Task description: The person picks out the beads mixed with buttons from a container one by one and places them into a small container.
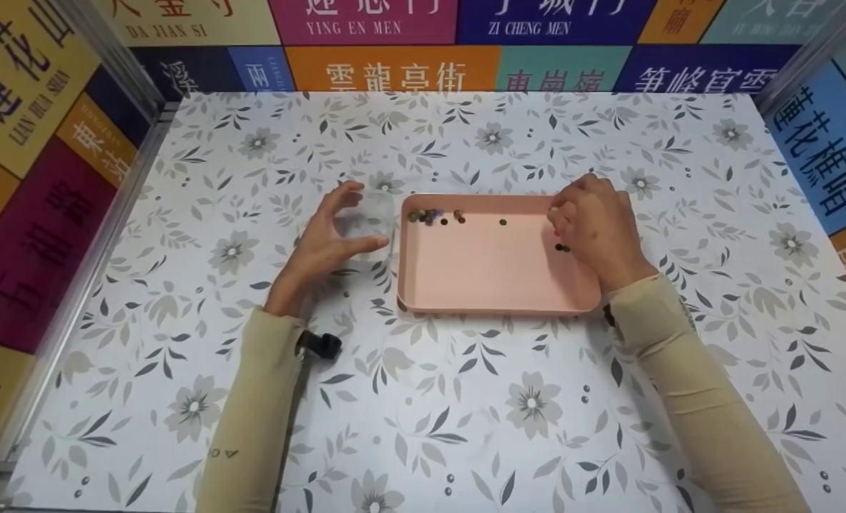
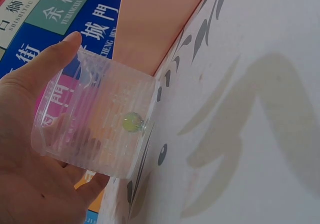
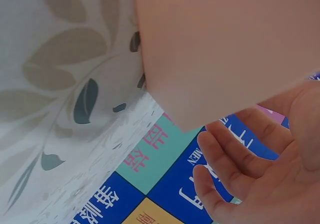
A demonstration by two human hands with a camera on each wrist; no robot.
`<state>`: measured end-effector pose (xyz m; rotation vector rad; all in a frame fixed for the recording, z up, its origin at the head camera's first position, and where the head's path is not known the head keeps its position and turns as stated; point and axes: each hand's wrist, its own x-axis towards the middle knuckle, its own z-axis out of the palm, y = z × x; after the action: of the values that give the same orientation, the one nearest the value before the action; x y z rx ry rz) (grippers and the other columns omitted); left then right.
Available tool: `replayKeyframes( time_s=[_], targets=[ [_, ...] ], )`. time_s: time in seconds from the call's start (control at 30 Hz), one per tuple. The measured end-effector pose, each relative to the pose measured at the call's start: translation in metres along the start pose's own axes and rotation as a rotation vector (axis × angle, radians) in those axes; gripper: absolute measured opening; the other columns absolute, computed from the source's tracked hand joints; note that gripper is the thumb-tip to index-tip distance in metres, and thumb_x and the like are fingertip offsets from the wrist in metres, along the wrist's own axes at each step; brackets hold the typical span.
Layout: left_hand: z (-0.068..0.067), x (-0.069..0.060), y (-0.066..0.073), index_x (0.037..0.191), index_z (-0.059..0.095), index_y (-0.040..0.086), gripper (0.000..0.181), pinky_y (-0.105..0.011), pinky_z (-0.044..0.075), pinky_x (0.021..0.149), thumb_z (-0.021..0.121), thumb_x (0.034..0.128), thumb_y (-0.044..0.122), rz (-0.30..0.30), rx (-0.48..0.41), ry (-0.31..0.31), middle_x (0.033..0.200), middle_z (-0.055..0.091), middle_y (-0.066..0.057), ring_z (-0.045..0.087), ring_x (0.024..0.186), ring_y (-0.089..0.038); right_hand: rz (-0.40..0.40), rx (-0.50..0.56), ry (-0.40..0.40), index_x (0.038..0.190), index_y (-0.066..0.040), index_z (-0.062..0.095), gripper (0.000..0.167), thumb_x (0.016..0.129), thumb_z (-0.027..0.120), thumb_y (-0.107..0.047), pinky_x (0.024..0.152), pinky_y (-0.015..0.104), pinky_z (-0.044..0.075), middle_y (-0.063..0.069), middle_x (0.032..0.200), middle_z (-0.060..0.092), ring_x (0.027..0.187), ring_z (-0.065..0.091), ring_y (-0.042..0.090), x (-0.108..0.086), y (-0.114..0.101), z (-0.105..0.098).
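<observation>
The left hand (image 1: 317, 246) curves round a clear plastic container (image 1: 367, 221) just left of the pink tray (image 1: 494, 305). In the left wrist view that hand (image 2: 37, 184) has its thumb at the rim of the container (image 2: 95, 129), fingers behind it; a yellow-green bead (image 2: 132, 122) shows at the base. Over the tray's right end, the right hand (image 1: 599, 231) bends its fingers down beside dark beads (image 1: 559, 248) and a red spot. In the right wrist view the tray wall (image 3: 220, 48) hides some fingertips of this hand (image 3: 290, 169); whether they pinch anything is unclear.
Small beads (image 1: 426, 216) cluster in the tray's back left corner, with a few more along its back, including a green bead (image 1: 502, 222). A floral cloth (image 1: 423, 399) covers the table, and panels (image 1: 394, 68) with large lettering stand around its back and sides.
</observation>
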<state>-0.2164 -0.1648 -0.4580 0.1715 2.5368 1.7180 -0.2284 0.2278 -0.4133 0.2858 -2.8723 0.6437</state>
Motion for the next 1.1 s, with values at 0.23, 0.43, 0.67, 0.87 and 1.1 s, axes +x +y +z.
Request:
replayKeyframes(
  time_s=[0.23, 0.43, 0.67, 0.87, 1.1],
  targets=[
    [0.000, 0.001, 0.001, 0.159, 0.037, 0.017, 0.096, -0.060, 0.039, 0.121, 0.091, 0.0793, 0.017, -0.015, -0.034, -0.014, 0.161, 0.039, -0.019, 0.044, 0.146, -0.043, -0.064, -0.008, 0.036, 0.103, 0.001, 0.077, 0.017, 0.095, 0.074, -0.014, 0.103, 0.059, 0.042, 0.018, 0.113, 0.068, 0.111, 0.060, 0.042, 0.000, -0.006, 0.002],
    [0.000, -0.001, 0.003, 0.158, 0.039, 0.019, 0.096, -0.056, 0.039, 0.121, 0.092, 0.0788, 0.024, -0.006, -0.023, -0.011, 0.159, 0.042, -0.015, 0.047, 0.145, -0.038, -0.073, 0.004, 0.042, 0.104, 0.000, 0.077, 0.018, 0.096, 0.073, -0.016, 0.104, 0.055, 0.041, 0.017, 0.114, 0.067, 0.113, 0.060, 0.040, 0.000, -0.011, 0.003],
    [0.001, -0.001, 0.004, 0.157, 0.041, 0.020, 0.095, -0.054, 0.034, 0.125, 0.093, 0.0777, 0.030, 0.009, 0.021, 0.006, 0.159, 0.045, -0.011, 0.043, 0.149, -0.030, -0.089, 0.006, 0.050, 0.104, 0.000, 0.077, 0.020, 0.097, 0.072, -0.018, 0.103, 0.054, 0.041, 0.017, 0.115, 0.069, 0.114, 0.061, 0.039, 0.000, -0.014, 0.002],
    [0.001, -0.001, 0.003, 0.157, 0.041, 0.020, 0.096, -0.053, 0.033, 0.126, 0.093, 0.0778, 0.030, 0.012, 0.031, 0.010, 0.159, 0.046, -0.010, 0.043, 0.149, -0.028, -0.097, -0.001, 0.058, 0.105, -0.001, 0.077, 0.021, 0.098, 0.072, -0.020, 0.102, 0.052, 0.042, 0.017, 0.115, 0.069, 0.113, 0.061, 0.038, -0.002, -0.017, -0.001],
    [0.000, -0.001, 0.002, 0.158, 0.040, 0.021, 0.097, -0.053, 0.035, 0.124, 0.093, 0.0774, 0.028, 0.002, 0.022, 0.008, 0.160, 0.045, -0.011, 0.043, 0.149, -0.032, -0.118, -0.012, 0.078, 0.104, -0.001, 0.078, 0.021, 0.097, 0.073, -0.020, 0.099, 0.052, 0.042, 0.017, 0.114, 0.069, 0.112, 0.061, 0.037, -0.003, -0.024, -0.004]
  ],
)
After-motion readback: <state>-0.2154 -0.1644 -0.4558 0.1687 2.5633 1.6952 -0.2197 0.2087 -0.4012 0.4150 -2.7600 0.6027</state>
